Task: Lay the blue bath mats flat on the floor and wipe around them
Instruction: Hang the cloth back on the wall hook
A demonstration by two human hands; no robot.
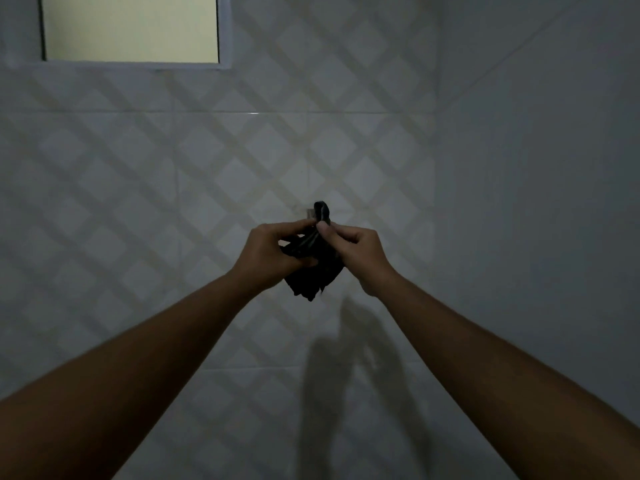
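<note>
Dimly, both hands around a dark crumpled cloth, details indistinct.

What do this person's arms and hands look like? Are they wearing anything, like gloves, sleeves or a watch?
Both arms are bare for as far as the picture shows them: no sleeves come into view. The left hand and the right hand wear no gloves. No watch, bracelet or ring shows on either wrist or on the fingers, though the room is dim and small details are hard to make out.
</note>
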